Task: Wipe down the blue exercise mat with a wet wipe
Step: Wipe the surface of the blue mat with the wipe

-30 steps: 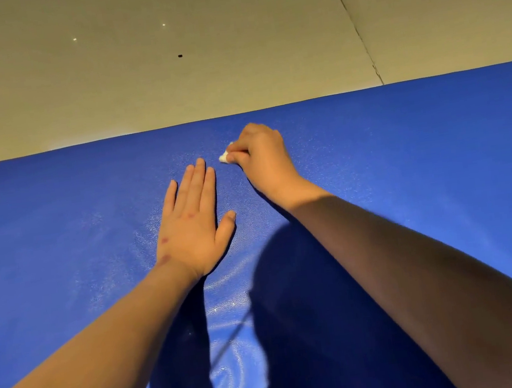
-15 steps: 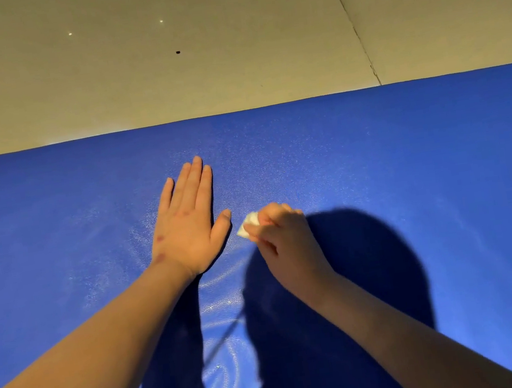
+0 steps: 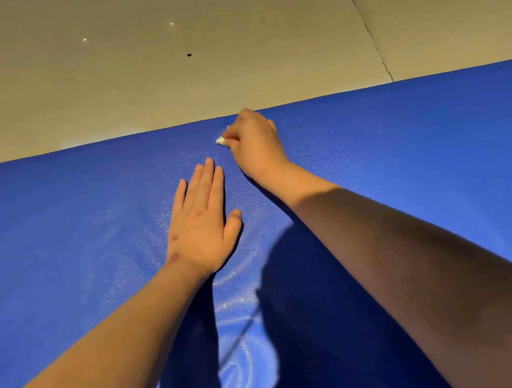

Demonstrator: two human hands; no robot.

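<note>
The blue exercise mat (image 3: 58,236) fills the lower two thirds of the view, its far edge running across the middle. My right hand (image 3: 256,143) reaches out to that far edge and grips a small white wet wipe (image 3: 221,139), which pokes out at the left of the curled fingers and touches the mat. My left hand (image 3: 201,223) lies flat on the mat with straight fingers, palm down, nearer to me and just left of the right hand. Wet shiny streaks show on the mat between my forearms.
Beyond the mat's far edge lies a beige tiled floor (image 3: 135,79) with a dark speck (image 3: 189,54) and a grout line (image 3: 366,26) at the right. My shadow darkens the mat between and under my arms.
My right hand, which had pulled back beside the left thumb half a second ago, has pushed the wipe forward to the mat's far edge. The left hand has stayed flat in place.
</note>
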